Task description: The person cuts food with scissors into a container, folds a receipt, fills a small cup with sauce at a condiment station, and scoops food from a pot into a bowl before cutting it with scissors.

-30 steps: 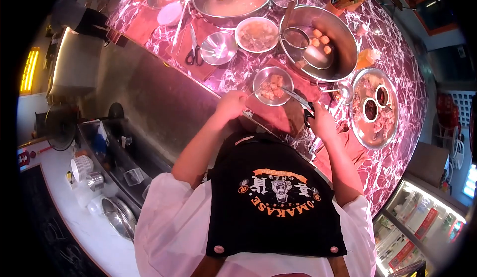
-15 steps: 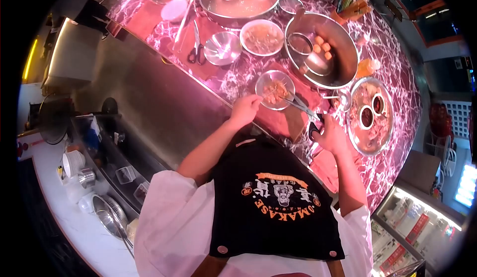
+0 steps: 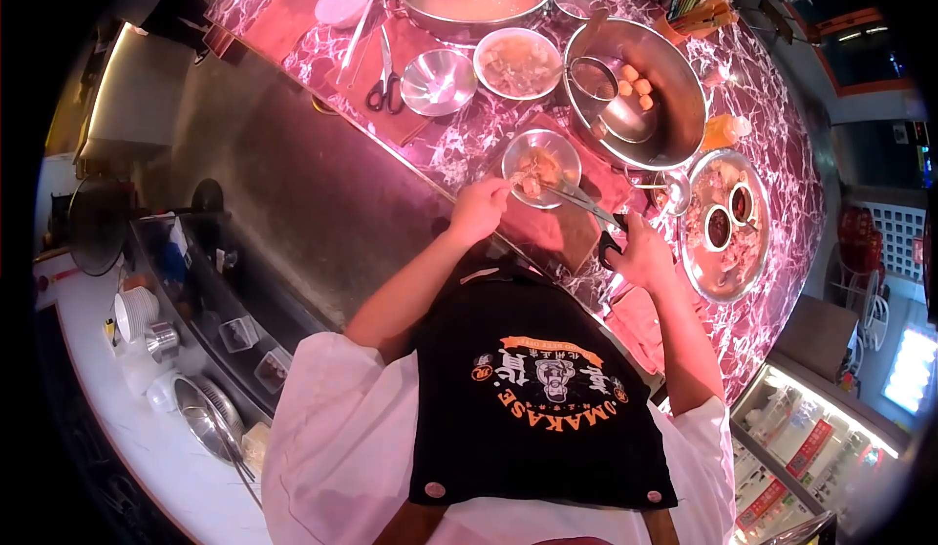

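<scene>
My right hand [image 3: 643,254] is wrapped around the black handles of a pair of scissors [image 3: 590,205]. Its blades reach left over a small metal bowl [image 3: 570,158], with the tips at the orange-brown food pieces [image 3: 537,167] inside. At the bowl's near-left rim, my left hand [image 3: 479,211] is closed in a pinch; whatever lies between its fingertips is too small to make out. Beneath the bowl is a reddish-brown cloth or mat [image 3: 552,237] on the marbled counter.
Beyond the bowl stand a big pot [image 3: 692,105] with several round pieces, a bowl of food in liquid [image 3: 518,62], an empty metal bowl [image 3: 438,83] and a wide pan [image 3: 474,29]. Other scissors [image 3: 384,94] lie left. At right is a platter [image 3: 696,272] holding two sauce cups.
The scissor blades, spread a little before, now look closer together. My right hand has shifted slightly left, and my left hand slightly up and left. The whole view has tilted a little.
</scene>
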`<action>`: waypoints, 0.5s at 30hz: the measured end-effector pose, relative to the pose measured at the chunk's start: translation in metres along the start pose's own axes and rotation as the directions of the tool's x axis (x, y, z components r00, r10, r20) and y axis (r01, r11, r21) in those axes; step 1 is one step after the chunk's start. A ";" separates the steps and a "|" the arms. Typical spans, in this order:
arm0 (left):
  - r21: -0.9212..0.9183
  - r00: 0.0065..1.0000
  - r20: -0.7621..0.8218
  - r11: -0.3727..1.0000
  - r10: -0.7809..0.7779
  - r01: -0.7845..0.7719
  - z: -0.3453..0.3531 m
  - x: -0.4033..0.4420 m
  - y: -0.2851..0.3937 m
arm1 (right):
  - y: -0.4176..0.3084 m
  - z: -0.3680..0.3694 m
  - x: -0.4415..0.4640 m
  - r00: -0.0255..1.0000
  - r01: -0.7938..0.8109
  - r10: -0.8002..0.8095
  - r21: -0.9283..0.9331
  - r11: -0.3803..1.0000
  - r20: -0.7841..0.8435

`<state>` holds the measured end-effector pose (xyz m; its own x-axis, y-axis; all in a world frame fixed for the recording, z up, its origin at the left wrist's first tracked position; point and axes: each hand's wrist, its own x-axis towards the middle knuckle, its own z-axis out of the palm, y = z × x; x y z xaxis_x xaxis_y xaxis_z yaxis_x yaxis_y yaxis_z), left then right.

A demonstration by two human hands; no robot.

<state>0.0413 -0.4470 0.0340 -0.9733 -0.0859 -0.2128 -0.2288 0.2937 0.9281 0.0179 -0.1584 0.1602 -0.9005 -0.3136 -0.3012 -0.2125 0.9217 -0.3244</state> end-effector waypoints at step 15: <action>0.487 0.977 0.010 0.852 0.213 -0.191 -0.012 0.003 0.024 | 0.002 -0.013 0.008 0.999 -0.031 0.034 -0.099 0.995 0.029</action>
